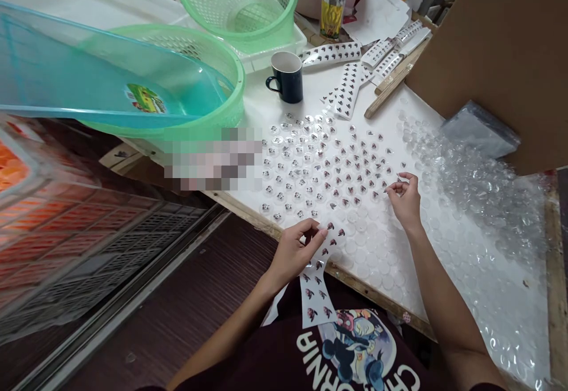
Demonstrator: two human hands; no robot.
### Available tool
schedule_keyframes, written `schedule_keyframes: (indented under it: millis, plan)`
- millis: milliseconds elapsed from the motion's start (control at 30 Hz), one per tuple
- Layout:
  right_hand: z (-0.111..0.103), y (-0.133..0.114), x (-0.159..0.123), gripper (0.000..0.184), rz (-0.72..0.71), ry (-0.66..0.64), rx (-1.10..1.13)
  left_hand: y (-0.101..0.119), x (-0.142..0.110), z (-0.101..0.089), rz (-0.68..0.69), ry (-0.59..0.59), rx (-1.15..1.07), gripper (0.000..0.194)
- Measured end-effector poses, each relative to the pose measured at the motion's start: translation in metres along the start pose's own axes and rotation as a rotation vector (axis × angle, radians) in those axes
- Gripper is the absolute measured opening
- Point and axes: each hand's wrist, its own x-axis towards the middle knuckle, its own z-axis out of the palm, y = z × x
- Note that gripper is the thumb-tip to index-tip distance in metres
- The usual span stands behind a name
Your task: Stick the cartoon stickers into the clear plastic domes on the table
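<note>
My left hand (298, 250) pinches the edge of a white strip of stickers (316, 296) printed with small dark-and-pink figures. The strip hangs over the table's front edge towards my shirt. My right hand (406, 199) is closed in a pinch just above the tabletop, at the right side of the stickered discs (350, 178). Whatever is between its fingertips is too small to make out. Many clear round discs (368, 255) without pictures lie in front of and between my hands.
A heap of clear discs (497, 202) covers the table's right side, beside a grey plastic-wrapped pack (481, 128). Further back are wooden sticks (388, 90), more sticker strips (348, 92), a dark mug (290, 83) and a glass (332, 12). Green baskets (239, 83) and a blue tray (186, 92) stand left.
</note>
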Motion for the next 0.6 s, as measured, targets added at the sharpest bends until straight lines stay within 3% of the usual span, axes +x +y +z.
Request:
schedule_keyframes:
  millis: [267, 433, 600]
  plan:
    - [0.018, -0.008, -0.005, 0.049, 0.015, -0.094, 0.244, -0.001, 0.000, 0.002, 0.014, 0.001, 0.001, 0.024]
    - [0.007, -0.001, 0.004, 0.049, 0.021, -0.024, 0.151, 0.000, 0.000, 0.001, 0.012, 0.002, 0.005, 0.025]
    - [0.004, 0.006, 0.005, 0.047, 0.005, -0.077, 0.037, -0.003, 0.000, 0.003, 0.020, 0.005, 0.005, 0.023]
